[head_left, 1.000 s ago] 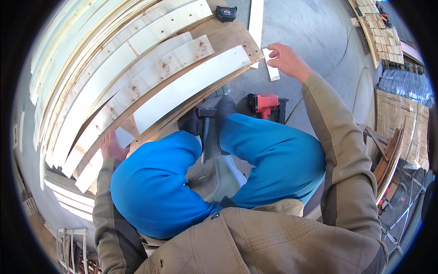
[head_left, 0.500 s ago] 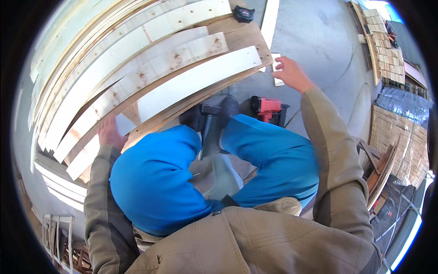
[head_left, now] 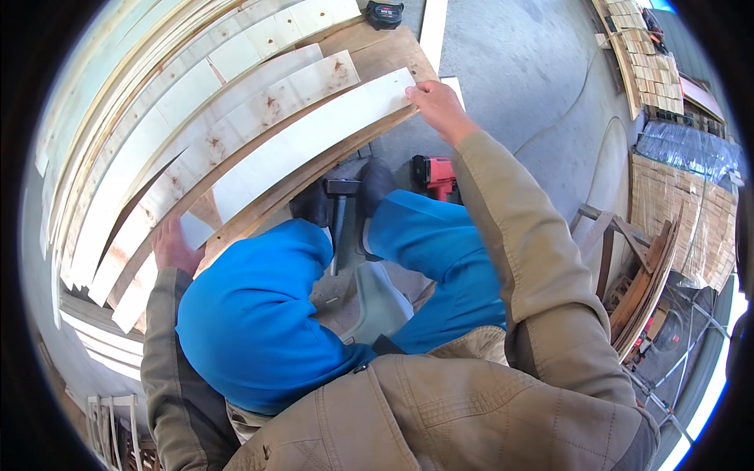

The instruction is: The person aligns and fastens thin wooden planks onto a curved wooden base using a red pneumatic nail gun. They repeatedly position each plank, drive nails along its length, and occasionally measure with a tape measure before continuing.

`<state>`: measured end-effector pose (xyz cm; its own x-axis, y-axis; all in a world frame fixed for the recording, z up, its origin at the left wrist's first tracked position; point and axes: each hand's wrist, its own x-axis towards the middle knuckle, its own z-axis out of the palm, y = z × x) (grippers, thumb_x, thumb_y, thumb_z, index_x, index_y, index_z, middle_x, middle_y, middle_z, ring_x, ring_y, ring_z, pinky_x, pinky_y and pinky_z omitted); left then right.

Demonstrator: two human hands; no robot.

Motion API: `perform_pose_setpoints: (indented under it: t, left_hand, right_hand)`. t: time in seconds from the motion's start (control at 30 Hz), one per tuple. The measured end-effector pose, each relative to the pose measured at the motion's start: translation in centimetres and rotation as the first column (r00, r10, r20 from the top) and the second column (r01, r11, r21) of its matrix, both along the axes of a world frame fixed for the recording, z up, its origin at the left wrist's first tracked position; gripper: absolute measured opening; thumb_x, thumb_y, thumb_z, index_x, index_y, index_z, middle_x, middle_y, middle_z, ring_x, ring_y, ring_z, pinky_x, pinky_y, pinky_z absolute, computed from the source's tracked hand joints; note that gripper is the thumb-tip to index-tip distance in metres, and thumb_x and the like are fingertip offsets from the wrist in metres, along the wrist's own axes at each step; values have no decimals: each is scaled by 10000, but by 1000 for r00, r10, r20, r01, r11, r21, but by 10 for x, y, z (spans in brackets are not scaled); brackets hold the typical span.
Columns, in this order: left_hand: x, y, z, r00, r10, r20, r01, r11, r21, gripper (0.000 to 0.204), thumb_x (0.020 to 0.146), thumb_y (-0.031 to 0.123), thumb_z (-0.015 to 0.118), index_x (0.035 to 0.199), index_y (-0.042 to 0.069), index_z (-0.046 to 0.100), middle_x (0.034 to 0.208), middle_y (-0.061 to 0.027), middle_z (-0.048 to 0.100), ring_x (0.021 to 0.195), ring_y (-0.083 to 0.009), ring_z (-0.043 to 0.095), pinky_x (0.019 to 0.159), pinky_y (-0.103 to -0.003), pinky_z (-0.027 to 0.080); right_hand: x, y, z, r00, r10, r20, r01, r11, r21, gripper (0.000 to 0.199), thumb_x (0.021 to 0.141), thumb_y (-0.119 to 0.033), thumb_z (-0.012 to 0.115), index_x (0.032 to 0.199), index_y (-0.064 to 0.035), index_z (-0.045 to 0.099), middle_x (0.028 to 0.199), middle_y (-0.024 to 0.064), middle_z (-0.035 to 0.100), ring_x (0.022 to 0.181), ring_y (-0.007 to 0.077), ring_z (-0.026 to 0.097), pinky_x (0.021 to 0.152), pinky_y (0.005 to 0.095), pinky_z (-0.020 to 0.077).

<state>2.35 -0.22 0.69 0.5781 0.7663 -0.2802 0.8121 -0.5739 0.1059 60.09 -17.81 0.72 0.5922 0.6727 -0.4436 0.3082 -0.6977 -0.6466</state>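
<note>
Concrete floor (head_left: pixel 518 63); two hands, left hand (head_left: pixel 174 250), right hand (head_left: pixel 438 110), grip one pale plank (head_left: pixel 306 145).

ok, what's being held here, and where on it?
One long pale wooden slat, gripped at both ends: the right hand pinches its far end, the left hand its near end. It lies on the brown board.

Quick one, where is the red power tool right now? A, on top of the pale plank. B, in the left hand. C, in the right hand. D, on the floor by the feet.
D: the red power tool lies on the grey floor beside the shoes, while the right hand and left hand grip the ends of the pale plank.
</note>
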Motion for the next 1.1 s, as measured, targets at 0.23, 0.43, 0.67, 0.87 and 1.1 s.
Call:
perform_pose_setpoints:
  t: [0.23,0.43,0.67,0.87,1.1]
  left_hand:
    - [-3,0,-3,1000,11,-15,-11,1000,-1,717,737,344,908,1298,64,559,1253,-167,641,1215,-395,608,1054,-535,452]
    - [-3,-1,-3,1000,2,-7,-2,1000,3,792,735,344,915,1374,69,538,1292,-163,640,1254,-383,600,1069,-537,448]
    - [-5,-4,-8,1000,-18,20,18,1000,10,831,732,331,913,1420,85,518,1320,-156,632,1280,-377,587,1089,-538,440]
    - [-6,-2,-10,999,20,33,-19,999,-42,846,714,321,923,1420,88,519,1318,-157,630,1272,-385,587,1087,-539,444]
    - [-10,6,-12,1000,-4,15,5,999,-48,845,708,301,922,1421,95,517,1315,-174,635,1251,-412,603,1046,-551,484]
  right_hand:
    - [-14,5,-10,983,-174,53,174,985,-4,494,905,-345,751,1248,10,735,1238,217,737,1176,330,696,1000,416,527]
    - [-11,3,-7,984,-162,72,165,986,-27,491,881,-335,777,1257,-20,748,1200,200,758,1136,322,715,984,410,540]
    - [-12,-2,-6,980,-172,96,171,985,18,444,875,-327,792,1193,-17,774,1130,194,775,1071,317,730,947,411,548]
    - [-13,-1,-10,977,-170,128,163,984,70,422,882,-335,795,1168,-24,783,1103,186,783,1036,326,731,925,416,547]
    - [-14,1,-4,968,-30,247,34,999,-12,426,928,-319,761,1213,-2,770,1060,157,785,955,252,722,863,384,539]
